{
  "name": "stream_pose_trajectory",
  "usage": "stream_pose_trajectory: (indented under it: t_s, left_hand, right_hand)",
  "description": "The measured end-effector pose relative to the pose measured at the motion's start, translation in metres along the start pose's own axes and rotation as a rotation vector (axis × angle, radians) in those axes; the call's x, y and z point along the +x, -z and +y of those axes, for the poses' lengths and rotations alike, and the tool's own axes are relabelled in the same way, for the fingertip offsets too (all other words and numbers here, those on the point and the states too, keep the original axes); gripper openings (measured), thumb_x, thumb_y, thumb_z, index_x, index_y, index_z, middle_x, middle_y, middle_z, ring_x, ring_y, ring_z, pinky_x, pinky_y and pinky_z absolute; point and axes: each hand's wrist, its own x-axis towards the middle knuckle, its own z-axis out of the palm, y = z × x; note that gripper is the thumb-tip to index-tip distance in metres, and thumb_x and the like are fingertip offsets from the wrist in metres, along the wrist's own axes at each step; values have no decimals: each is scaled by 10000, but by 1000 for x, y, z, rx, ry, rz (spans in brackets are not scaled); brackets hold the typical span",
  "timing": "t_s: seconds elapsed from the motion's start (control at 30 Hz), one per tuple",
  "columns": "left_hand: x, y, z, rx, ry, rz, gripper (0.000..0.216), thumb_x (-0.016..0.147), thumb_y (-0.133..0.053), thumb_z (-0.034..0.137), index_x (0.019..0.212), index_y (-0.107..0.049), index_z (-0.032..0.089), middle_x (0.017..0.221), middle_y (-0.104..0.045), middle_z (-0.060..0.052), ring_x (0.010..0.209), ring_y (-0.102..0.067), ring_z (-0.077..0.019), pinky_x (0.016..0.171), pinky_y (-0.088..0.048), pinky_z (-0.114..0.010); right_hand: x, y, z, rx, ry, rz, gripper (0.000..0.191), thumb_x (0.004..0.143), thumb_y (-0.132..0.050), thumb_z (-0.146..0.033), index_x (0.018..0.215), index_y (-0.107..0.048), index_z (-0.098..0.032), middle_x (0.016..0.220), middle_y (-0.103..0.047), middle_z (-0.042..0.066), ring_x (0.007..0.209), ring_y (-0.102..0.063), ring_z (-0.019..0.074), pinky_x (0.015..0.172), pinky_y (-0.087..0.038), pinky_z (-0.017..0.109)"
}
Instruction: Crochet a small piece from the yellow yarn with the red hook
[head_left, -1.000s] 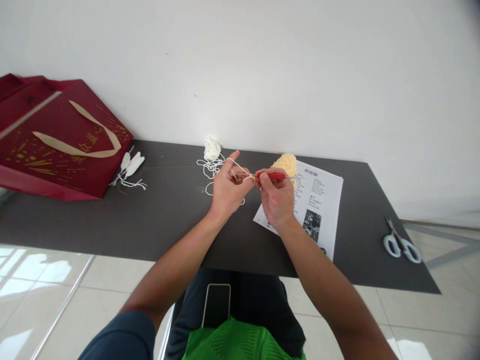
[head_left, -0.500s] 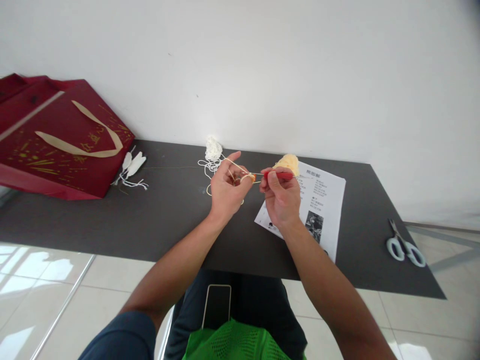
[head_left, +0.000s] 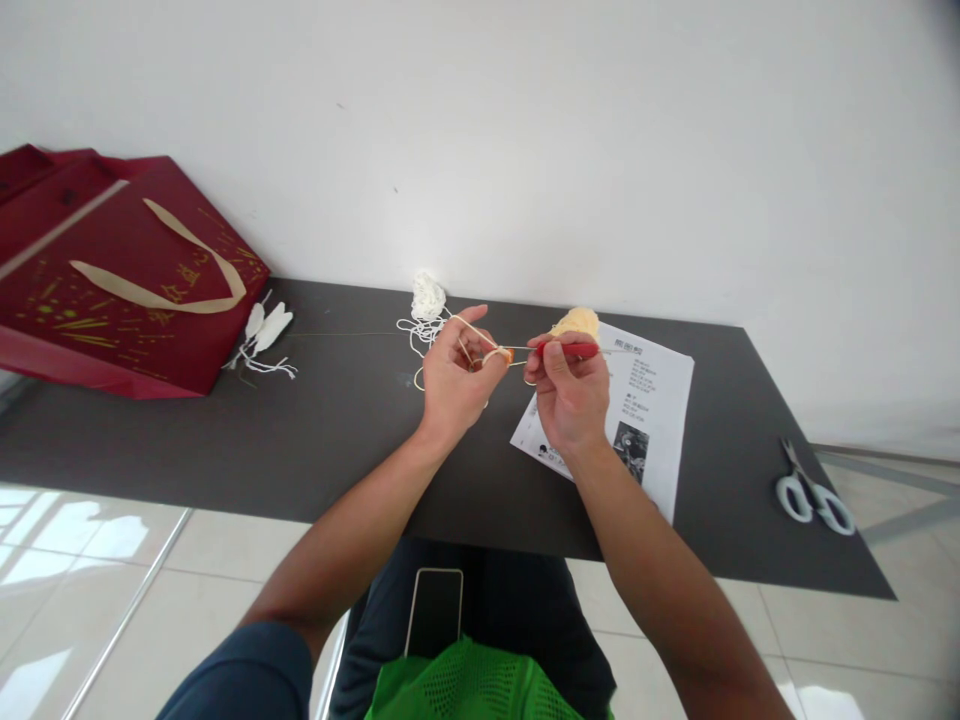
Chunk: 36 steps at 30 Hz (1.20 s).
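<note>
My right hand (head_left: 573, 392) is closed round the red handle of a crochet hook (head_left: 568, 350), whose thin metal shaft points left. The shaft reaches my left hand (head_left: 459, 375), where thumb and finger pinch cream yarn (head_left: 471, 326) beside a small orange piece (head_left: 509, 355). A strand runs taut over the raised index finger of that hand. Behind it lies a loose ball of white yarn (head_left: 428, 297) with loops trailing off. A pale yellow ball of yarn (head_left: 579, 324) sits just behind my right hand, partly hidden.
Printed sheets (head_left: 651, 400) lie under my right hand on the dark table (head_left: 300, 440). Scissors (head_left: 811, 490) rest at the right end. At the left stand a red gift bag (head_left: 112, 280) and small white pieces with tails (head_left: 268, 330). A phone (head_left: 433, 610) lies on my lap.
My right hand has moved slightly right with the crochet hook, so more of its metal shaft shows between the hands. My left hand has hardly moved.
</note>
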Motion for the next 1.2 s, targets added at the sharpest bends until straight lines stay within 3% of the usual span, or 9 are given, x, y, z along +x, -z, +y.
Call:
stream_pose_trajectory:
  t_s: [0.43,0.77,1.2]
  left_hand:
    - [-2,-1,3,-9,-9,-11,482,742,-777,178,1208,-661,221,747,-635,42,667,-584,-105,622,-466,-247]
    - [-1,0,2,10,-24,32,450,734,-769,153,1166,-659,208,760,-636,42,641,-567,-93,593,-453,-236]
    - [-3,1,5,22,-33,36,405,775,-764,179,1162,-651,218,759,-660,38,683,-618,-111,640,-479,-252]
  right_hand:
    - [-3,-2,-1,17,8,-9,246,827,-843,-310,894,-611,-260,874,-751,-47,635,-634,75,559,-526,214]
    - [-3,2,-1,-56,131,-20,267,816,-853,-299,882,-598,-257,852,-745,-39,596,-602,77,557,-494,228]
    - [-7,0,6,-162,220,-5,229,860,-813,-317,931,-598,-281,913,-762,-35,668,-690,119,622,-595,298]
